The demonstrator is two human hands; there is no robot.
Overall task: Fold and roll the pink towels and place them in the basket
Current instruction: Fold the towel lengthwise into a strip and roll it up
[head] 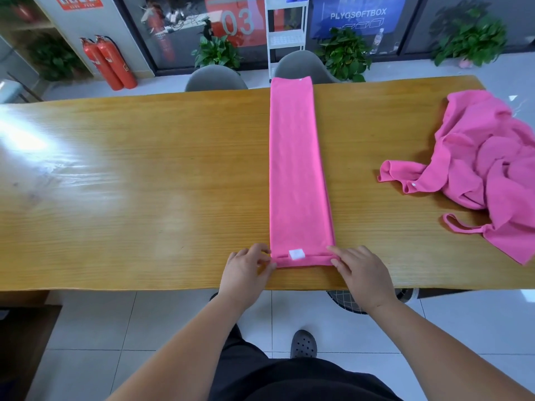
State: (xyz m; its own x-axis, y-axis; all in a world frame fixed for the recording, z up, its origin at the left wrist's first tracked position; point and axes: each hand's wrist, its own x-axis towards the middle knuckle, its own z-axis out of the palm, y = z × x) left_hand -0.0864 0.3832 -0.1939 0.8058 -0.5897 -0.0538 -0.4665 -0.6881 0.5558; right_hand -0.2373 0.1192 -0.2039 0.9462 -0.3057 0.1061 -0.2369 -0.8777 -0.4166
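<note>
A pink towel [295,169], folded into a long narrow strip, lies across the wooden table [144,169] from the far edge to the near edge. Its near end is turned over into a small first roll with a white label [296,254] on top. My left hand [247,269] pinches the left end of that roll. My right hand [357,269] pinches its right end. A heap of crumpled pink towels [480,169] sits on the right of the table. A dark wire basket [351,301] shows partly under the table's near edge, behind my right wrist.
Two grey chairs [215,79] stand behind the table's far edge, with potted plants [344,53] and a white shelf unit [286,33] beyond. Two red fire extinguishers [110,62] stand at the back left. My foot [303,344] is on the tiled floor.
</note>
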